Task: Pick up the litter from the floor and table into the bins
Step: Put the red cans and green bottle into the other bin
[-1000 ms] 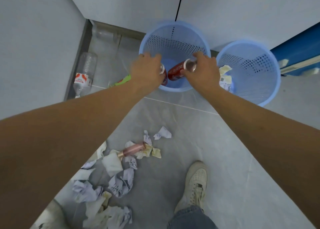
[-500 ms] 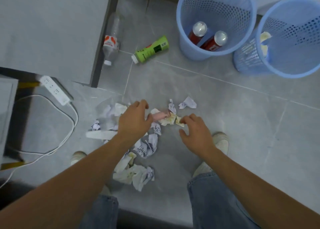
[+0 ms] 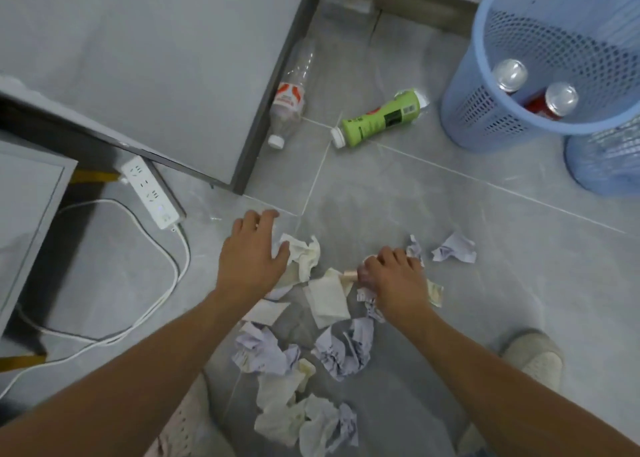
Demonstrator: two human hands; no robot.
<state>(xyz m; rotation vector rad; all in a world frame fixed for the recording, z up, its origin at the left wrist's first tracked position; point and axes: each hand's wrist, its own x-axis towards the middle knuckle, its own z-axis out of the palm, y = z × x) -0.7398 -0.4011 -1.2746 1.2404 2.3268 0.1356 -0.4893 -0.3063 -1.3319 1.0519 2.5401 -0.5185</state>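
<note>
Grey glossy floor tiles (image 3: 398,193) with pale grout lines fill the view, and litter is everywhere down low. Left hand (image 3: 251,257) hovers at about 9 o'clock of the paper pile, fingers spread wide, grip open and empty, fingertips just over a cream crumpled tissue (image 3: 304,252). Right hand (image 3: 398,280) is down in the pile's 3 o'clock side, fingers curled onto crumpled paper and a small pink tube-like item (image 3: 349,276) poking out at its thumb side; whether that grip has truly closed on anything, I cannot tell.

Around them: lilac printed paper balls (image 3: 341,351) lie crumpled at 6 o'clock, more cream tissue wads (image 3: 280,418) below those, and one loose lilac scrap (image 3: 453,249) sits apart at 2 o'clock. Up at 12 o'clock a green plastic bottle (image 3: 379,119) lies on its side, white cap toward the hands, and a clear crushed bottle (image 3: 289,103) with a red-and-white label rests against the dark cabinet edge (image 3: 273,96).

Top right, a blue perforated plastic bin (image 3: 485,110) holds two red cans (image 3: 540,100), silver tops up. A second blue bin (image 3: 602,169) sits touching it at 4 o'clock. Far left, a white power strip (image 3: 150,192) and its looping cable (image 3: 138,301) lie on the floor. A pale shoe (image 3: 533,356) is planted at 4 o'clock.
</note>
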